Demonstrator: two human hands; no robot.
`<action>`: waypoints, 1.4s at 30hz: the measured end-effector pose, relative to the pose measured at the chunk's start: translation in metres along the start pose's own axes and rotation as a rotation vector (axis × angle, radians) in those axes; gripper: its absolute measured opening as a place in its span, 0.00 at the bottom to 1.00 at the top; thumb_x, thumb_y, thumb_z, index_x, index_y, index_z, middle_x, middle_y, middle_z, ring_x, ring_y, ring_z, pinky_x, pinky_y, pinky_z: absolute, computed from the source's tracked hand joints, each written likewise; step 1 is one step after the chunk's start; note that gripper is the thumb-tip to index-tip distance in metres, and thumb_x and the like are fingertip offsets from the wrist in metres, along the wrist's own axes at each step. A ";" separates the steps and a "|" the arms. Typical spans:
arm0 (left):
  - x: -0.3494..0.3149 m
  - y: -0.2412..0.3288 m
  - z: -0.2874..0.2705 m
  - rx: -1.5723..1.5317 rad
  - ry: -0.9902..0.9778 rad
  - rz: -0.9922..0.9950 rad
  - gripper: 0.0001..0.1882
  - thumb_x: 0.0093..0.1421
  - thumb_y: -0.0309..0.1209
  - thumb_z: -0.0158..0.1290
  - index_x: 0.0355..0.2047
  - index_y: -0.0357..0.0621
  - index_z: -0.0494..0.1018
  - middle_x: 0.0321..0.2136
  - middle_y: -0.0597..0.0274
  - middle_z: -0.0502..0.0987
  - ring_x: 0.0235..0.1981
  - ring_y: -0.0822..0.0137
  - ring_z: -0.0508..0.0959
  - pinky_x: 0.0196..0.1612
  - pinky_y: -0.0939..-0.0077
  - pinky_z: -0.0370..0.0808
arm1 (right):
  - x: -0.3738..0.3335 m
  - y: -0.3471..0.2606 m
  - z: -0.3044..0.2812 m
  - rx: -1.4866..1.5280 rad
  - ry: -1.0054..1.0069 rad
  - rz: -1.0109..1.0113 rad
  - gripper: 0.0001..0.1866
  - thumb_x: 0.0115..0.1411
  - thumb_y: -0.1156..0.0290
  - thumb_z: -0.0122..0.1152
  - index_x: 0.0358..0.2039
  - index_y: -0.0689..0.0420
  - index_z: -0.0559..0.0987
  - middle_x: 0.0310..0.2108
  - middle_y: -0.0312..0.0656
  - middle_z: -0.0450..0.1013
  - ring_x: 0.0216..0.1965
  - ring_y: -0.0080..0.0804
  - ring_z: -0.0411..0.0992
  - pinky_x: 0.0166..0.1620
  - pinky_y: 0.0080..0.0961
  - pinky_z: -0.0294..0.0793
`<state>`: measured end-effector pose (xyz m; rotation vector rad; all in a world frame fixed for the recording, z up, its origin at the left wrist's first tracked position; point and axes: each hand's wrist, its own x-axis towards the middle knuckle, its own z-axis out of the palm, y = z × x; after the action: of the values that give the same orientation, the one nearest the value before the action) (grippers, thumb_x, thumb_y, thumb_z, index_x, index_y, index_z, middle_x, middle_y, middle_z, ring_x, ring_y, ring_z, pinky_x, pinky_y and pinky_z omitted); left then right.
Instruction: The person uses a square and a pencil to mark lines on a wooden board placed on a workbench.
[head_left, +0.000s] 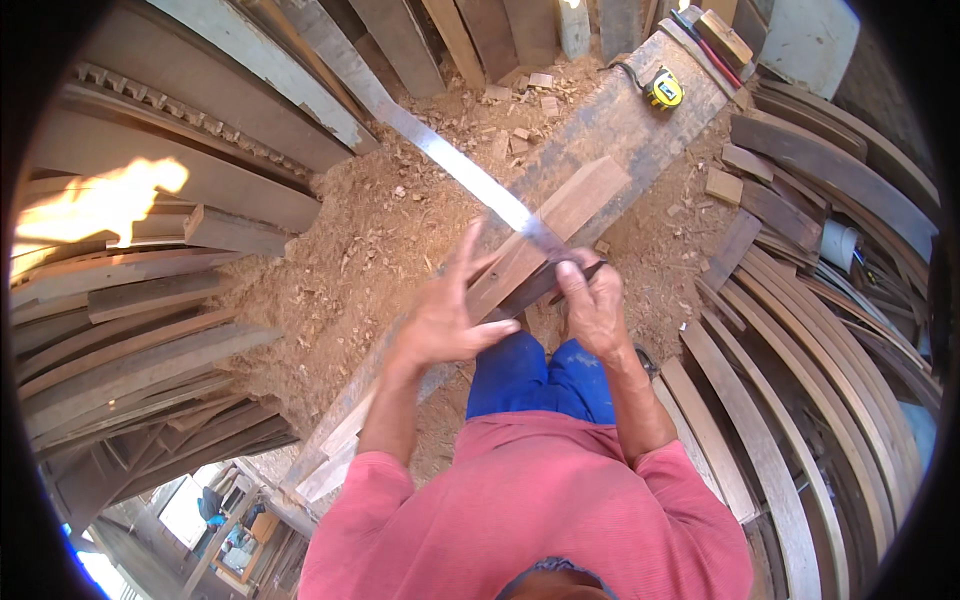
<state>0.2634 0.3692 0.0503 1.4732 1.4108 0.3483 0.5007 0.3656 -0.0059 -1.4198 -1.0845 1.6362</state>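
Boards (752, 430) crowd both sides, wood shavings (335, 275) lie strewn between them, and a yellow tape measure (664, 89) sits ahead.

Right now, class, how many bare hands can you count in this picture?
2: the left hand, spread open near the wooden piece, and the right hand, closed on the near end of the long metal strip. No others show.

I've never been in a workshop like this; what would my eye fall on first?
Probably the long, shiny metal strip, which runs from the right hand across a wooden board toward the upper left. The left hand, spread open near the board's lower end, might draw you next. Then there's the bright yellow tape measure on the broad plank at the upper right.
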 end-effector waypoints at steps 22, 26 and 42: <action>-0.074 -0.082 0.190 0.584 0.087 0.146 0.60 0.48 0.22 0.63 0.83 0.52 0.51 0.77 0.12 0.40 0.77 0.09 0.40 0.72 0.09 0.40 | -0.012 0.094 -0.104 0.278 0.470 0.085 0.16 0.80 0.65 0.53 0.53 0.64 0.82 0.43 0.32 0.79 0.43 0.19 0.72 0.49 0.26 0.73; -0.056 -0.085 0.185 0.592 0.144 0.199 0.58 0.48 0.20 0.61 0.82 0.54 0.55 0.77 0.13 0.40 0.77 0.10 0.40 0.72 0.09 0.40 | 0.020 0.103 -0.099 0.238 0.448 0.078 0.16 0.80 0.63 0.54 0.48 0.63 0.84 0.35 0.31 0.77 0.37 0.20 0.71 0.42 0.28 0.73; 0.003 -0.109 0.169 0.424 0.241 0.042 0.72 0.53 0.60 0.73 0.82 0.39 0.41 0.80 0.21 0.35 0.80 0.20 0.32 0.76 0.20 0.30 | 0.009 0.165 -0.078 -0.240 -0.076 0.126 0.16 0.74 0.66 0.58 0.50 0.67 0.78 0.39 0.51 0.77 0.43 0.36 0.74 0.49 0.39 0.74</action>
<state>0.3329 0.2722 -0.1112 1.8530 1.7228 0.2687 0.5794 0.3189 -0.1646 -1.6195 -1.2933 1.7050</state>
